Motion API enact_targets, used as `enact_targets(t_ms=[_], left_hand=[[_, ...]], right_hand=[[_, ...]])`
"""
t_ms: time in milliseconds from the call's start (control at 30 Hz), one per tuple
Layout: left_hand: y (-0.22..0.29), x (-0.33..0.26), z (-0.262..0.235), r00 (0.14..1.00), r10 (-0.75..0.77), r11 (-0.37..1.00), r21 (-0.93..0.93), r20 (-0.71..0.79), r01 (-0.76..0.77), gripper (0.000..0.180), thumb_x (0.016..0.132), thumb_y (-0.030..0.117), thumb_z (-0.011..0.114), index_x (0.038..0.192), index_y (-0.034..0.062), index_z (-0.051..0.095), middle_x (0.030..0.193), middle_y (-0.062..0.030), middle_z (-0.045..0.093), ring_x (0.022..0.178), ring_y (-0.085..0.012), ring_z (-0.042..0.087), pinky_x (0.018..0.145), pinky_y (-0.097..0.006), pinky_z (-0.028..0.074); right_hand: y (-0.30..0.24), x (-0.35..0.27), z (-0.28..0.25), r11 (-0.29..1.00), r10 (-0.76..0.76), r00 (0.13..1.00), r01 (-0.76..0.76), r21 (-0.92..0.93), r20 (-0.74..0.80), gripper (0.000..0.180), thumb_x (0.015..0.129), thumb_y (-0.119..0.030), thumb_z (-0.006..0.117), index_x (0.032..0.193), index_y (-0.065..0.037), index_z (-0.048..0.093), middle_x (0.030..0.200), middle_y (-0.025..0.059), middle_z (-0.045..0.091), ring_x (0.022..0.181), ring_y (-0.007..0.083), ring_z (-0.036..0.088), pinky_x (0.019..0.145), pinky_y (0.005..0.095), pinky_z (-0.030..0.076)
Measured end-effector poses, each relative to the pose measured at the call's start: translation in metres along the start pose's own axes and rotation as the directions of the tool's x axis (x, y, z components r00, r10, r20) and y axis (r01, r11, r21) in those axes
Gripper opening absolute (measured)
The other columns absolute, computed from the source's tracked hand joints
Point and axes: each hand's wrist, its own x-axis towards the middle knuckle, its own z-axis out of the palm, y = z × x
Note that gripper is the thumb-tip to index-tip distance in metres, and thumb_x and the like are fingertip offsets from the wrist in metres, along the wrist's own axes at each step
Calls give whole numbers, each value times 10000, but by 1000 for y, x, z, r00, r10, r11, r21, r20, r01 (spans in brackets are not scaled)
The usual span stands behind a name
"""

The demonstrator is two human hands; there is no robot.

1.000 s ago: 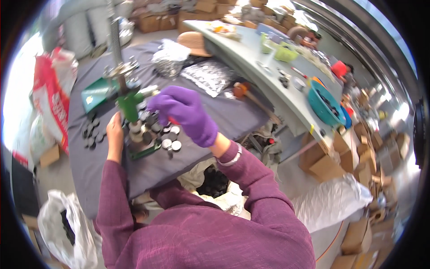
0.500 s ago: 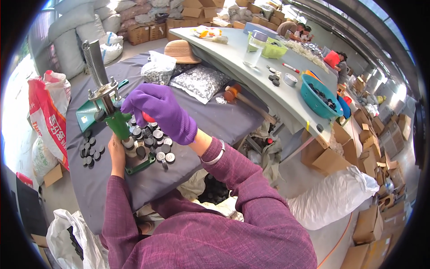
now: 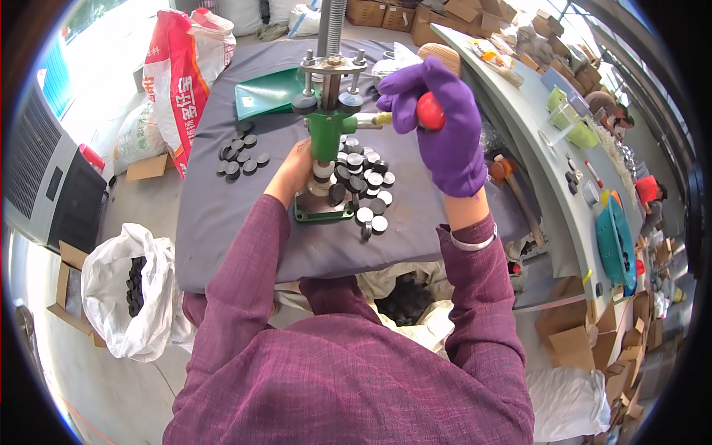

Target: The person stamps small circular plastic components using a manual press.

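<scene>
Clock centred on the hand press, twelve pointing away from the wearer.

Table [image 3: 222,230], grey cloth over it, press standing on top. Printed red-and-white sack [image 3: 182,89] at ten, beyond the table edge. White bag [image 3: 111,326] on the floor at eight, open, black pieces inside. Green hand press [image 3: 324,137] upright, coil spring above, framed base below. Green dustpan [image 3: 271,95] at ten, near the press. Mallet [image 3: 526,204] between three and four.

Hands apart. Right hand [image 3: 452,141], purple glove, at three, fingers curled round a red ball knob. Left hand [image 3: 295,174], bare, between seven and eight, against the press's lower side; fingertips hidden, grip cannot be told. Round caps [image 3: 356,184], black, many pale-faced, heaped at four to five; smaller black group at nine. Red ball knob [image 3: 430,111] within the glove.
</scene>
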Motion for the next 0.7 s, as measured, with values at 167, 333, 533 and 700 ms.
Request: enact_targets(t_ms=[167,333,533,700], left_hand=[[0,4,-16,991,49,969,-248,121,-18,351,966,135,470,1247,-68,526,1166,-160,626,1043,-225,617,895,-333,488],[-11,-34,-8,831,381,924,129,-405,-361,257,938,90,501,1135,-32,613,985,-102,685,868,-161,646,780,-280,495],[-48,-72,-32,618,671,681,671,-410,-293,174,881,106,576,1006,25,666,976,-139,688,921,-297,653,815,-376,507],[-44,-78,-25,622,720,570,772,-306,-281,144,871,112,592,977,44,662,955,-117,680,909,-309,631,796,-393,498]], right_hand=[[-2,26,1,986,84,995,-74,151,-58,555,1000,-431,380,916,57,631,674,83,589,552,139,533,701,327,521],[13,38,4,986,98,973,-66,152,-207,691,978,-571,367,1008,71,620,618,39,552,602,149,550,786,352,519],[101,15,-42,914,-132,965,31,-404,-225,395,976,-331,506,1196,-10,574,1039,95,616,947,142,593,919,357,479],[182,-29,-33,874,321,840,-441,-205,-438,158,877,-97,567,985,-1,632,850,35,634,791,169,634,715,322,485]])
